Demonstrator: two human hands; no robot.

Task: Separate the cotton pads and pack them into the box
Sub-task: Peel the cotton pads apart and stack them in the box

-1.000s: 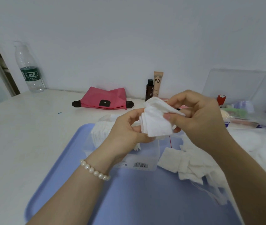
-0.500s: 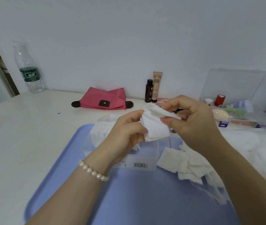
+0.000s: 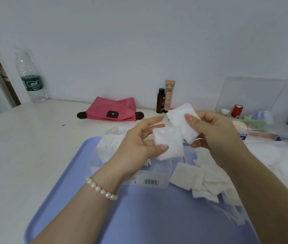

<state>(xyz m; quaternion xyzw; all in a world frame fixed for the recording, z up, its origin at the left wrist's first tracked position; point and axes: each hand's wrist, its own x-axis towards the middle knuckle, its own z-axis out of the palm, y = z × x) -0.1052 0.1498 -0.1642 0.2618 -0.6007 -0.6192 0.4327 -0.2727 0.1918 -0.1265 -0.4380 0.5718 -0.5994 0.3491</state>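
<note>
Above a clear plastic box [image 3: 157, 175] on the blue tray [image 3: 139, 217], both hands hold white cotton pads. My left hand [image 3: 138, 143] pinches one square pad [image 3: 169, 143] between thumb and fingers. My right hand [image 3: 215, 134] grips a second pad [image 3: 181, 118], raised a little higher and to the right; the two pads overlap slightly at one corner. The box holds a row of packed pads [image 3: 109, 147] at its left end. A loose heap of cotton pads [image 3: 199, 180] lies on the tray to the right of the box.
A pink pouch [image 3: 111, 110], a dark small bottle [image 3: 160, 101] and a BB cream tube [image 3: 169, 95] stand by the wall. A water bottle [image 3: 31, 78] is far left. A clear container [image 3: 250, 95] with toiletries sits at the right. White cloth [image 3: 280, 155] lies right.
The pads were one folded bundle held by both hands. Now they are pulled apart: the right hand lifted one pad up and right, the left keeps the other.
</note>
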